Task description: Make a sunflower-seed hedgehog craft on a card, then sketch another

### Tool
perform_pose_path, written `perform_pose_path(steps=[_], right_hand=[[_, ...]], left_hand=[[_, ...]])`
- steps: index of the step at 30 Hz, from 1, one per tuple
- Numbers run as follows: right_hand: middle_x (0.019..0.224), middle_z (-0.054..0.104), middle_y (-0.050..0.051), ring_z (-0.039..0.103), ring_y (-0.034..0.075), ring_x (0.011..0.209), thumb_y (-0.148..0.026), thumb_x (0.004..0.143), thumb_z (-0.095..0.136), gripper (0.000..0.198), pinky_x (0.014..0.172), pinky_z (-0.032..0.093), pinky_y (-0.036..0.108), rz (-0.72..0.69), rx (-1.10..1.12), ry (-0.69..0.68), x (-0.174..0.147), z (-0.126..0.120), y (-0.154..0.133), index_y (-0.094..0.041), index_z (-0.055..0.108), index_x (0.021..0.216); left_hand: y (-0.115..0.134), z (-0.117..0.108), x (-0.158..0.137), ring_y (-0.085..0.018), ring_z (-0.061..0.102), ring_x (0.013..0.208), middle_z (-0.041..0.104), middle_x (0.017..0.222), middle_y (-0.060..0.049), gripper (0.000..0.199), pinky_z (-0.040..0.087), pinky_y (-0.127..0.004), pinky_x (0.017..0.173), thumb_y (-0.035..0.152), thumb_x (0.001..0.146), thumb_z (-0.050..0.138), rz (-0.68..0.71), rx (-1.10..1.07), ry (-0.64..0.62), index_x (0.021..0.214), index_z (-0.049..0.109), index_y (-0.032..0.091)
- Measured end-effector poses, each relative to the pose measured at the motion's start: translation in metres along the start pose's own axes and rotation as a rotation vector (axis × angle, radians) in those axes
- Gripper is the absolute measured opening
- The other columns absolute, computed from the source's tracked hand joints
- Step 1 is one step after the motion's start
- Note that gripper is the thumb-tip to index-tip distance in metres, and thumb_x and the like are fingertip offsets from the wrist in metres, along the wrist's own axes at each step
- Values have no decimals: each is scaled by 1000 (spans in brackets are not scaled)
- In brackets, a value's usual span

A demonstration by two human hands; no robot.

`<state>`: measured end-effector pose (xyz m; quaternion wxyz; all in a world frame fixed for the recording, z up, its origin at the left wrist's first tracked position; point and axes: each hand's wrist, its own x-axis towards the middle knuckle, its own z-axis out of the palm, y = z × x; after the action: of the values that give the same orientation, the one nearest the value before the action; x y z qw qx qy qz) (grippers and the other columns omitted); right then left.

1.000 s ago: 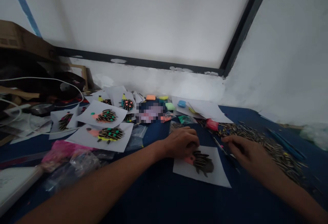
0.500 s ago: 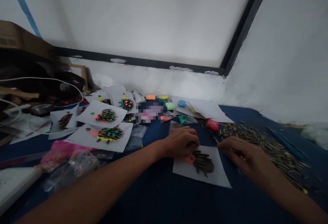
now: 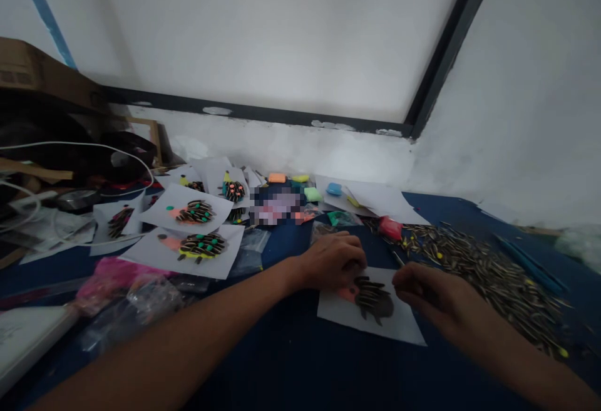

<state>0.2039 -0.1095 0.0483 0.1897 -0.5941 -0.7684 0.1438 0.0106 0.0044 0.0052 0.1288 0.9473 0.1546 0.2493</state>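
A white paper sheet (image 3: 399,323) lies on the blue table, bearing a hedgehog picture (image 3: 379,304) with a salmon-coloured face and striped seeds stuck on part of its dark body. Over the sheet's upper left edge rests my left hand (image 3: 335,262), fingers curled; whatever is under them is hidden. My right hand (image 3: 432,295) hovers by the sheet's right edge, thumb and fingertips pinched together. Anything in that pinch is too small to make out. Just beyond it lies a thin dark stick-like thing (image 3: 398,259).
A spread of striped sunflower seeds (image 3: 498,273) covers the right side, with a blue strip-like object (image 3: 533,264) behind. Finished hedgehog sheets (image 3: 230,257) lie at left, near plastic bags (image 3: 153,298). Coloured clay packs, one blue (image 3: 333,189) and one red (image 3: 390,228), sit towards the wall.
My right hand has shifted slightly left and down, its pinched fingertips now closer to the picture's dark body. My left hand and the sheet look almost unmoved.
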Motion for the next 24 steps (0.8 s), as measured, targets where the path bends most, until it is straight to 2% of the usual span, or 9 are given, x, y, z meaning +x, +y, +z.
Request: perform_pose_path(steps=[5, 13, 19, 24], right_hand=[[72, 67, 2, 61, 16, 61, -32, 88, 49, 16, 53, 44, 25, 27, -4, -21, -1, 0, 3, -24, 62, 84], [63, 60, -1, 56, 14, 53, -36, 94, 39, 25, 49, 38, 25, -34, -117, 14, -2, 0, 2, -23, 52, 77], [80, 65, 3, 62, 16, 69, -31, 93, 44, 23, 60, 44, 26, -116, -135, -5, -1, 1, 2, -24, 63, 83], [81, 65, 4, 62, 15, 66, -28, 92, 44, 25, 58, 45, 26, -122, -135, -9, -1, 1, 0, -25, 67, 84]], left_hand=[[0, 1, 0, -14, 57, 86, 64, 92, -5, 16, 43, -25, 79, 8, 81, 54, 8, -7, 8, 84, 67, 15], [1, -1, 0, -14, 56, 85, 64, 91, -4, 16, 43, -25, 76, 7, 81, 54, 7, -13, 0, 84, 67, 15], [0, 0, 0, -14, 56, 85, 64, 92, -4, 15, 42, -25, 77, 9, 82, 54, 7, 5, 2, 85, 67, 15], [0, -1, 0, -15, 56, 86, 64, 93, -4, 15, 43, -25, 78, 8, 82, 53, 3, 1, -4, 84, 67, 15]])
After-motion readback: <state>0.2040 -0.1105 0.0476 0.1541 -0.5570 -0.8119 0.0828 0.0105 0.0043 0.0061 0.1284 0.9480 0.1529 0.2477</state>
